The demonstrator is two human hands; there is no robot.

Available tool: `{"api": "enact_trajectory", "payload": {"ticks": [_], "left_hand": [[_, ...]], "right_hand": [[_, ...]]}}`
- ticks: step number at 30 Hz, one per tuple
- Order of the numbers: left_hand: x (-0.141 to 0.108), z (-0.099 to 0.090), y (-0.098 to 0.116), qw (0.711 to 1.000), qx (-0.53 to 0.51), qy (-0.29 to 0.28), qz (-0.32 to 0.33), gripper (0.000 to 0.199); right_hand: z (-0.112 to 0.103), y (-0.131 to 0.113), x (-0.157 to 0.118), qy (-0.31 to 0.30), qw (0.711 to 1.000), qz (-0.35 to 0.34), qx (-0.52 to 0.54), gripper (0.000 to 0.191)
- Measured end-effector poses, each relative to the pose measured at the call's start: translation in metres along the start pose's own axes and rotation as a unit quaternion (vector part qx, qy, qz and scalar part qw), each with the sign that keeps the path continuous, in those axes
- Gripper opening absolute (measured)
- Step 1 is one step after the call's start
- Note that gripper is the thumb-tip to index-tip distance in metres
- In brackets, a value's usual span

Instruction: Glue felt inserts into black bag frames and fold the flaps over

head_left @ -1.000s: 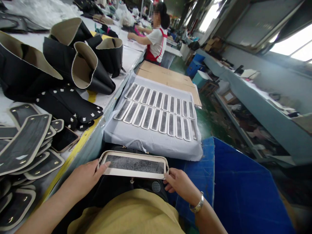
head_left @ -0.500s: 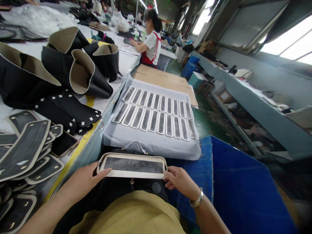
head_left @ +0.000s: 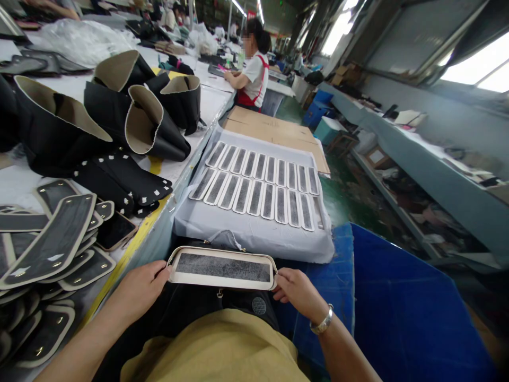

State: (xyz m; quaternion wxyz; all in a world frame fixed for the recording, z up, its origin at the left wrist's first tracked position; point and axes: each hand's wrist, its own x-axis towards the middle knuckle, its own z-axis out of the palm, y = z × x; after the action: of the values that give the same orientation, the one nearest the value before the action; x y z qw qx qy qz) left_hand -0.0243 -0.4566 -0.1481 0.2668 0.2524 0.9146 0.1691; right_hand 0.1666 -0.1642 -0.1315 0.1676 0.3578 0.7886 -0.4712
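A long cream-edged panel (head_left: pixel 222 268) with a dark grey strip down its middle lies level above my lap. A pale rim stands around it, and black material with small gold-coloured fittings shows behind and below; it looks like the base of a bag body. My left hand (head_left: pixel 143 289) pinches the left end between thumb and fingers. At the right end, my right hand (head_left: pixel 296 289) has its fingers curled around the corner. Just beyond, two rows of similar flat panels (head_left: pixel 254 197) lie on a cloth-covered board (head_left: pixel 254 236).
To the left, a worktable (head_left: pixel 181 172) carries black bag bodies (head_left: pixel 155 124), black strips (head_left: pixel 119 180) and a pile of cream-edged flaps (head_left: pixel 51 241). A blue bin (head_left: pixel 401 302) stands at right. Cardboard (head_left: pixel 274 130) lies beyond the board, near a seated co-worker (head_left: pixel 254 79).
My left thumb has slid from the panel's face back to its left end. My right hand keeps its hold. The whole view has shifted slightly.
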Motion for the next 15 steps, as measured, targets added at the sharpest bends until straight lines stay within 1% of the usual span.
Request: {"api": "enact_trajectory", "payload": {"ticks": [2,6,11,15], "left_hand": [[0.0,0.0,-0.001,0.999,-0.035,-0.014,-0.004,0.035],[0.001,0.002,-0.004,0.992,-0.117,-0.041,-0.019,0.034],[0.005,0.006,-0.01,0.991,-0.127,-0.03,-0.014,0.032],[0.008,0.008,-0.013,0.981,-0.192,-0.022,-0.03,0.027]], "right_hand": [[-0.001,0.002,0.0,-0.01,1.0,-0.006,0.013,0.023],[-0.003,0.004,0.0,-0.027,0.999,0.005,0.04,0.023],[-0.002,0.006,0.003,-0.025,0.998,0.008,0.051,0.023],[-0.002,0.004,0.002,-0.025,0.998,0.006,0.049,0.024]]}}
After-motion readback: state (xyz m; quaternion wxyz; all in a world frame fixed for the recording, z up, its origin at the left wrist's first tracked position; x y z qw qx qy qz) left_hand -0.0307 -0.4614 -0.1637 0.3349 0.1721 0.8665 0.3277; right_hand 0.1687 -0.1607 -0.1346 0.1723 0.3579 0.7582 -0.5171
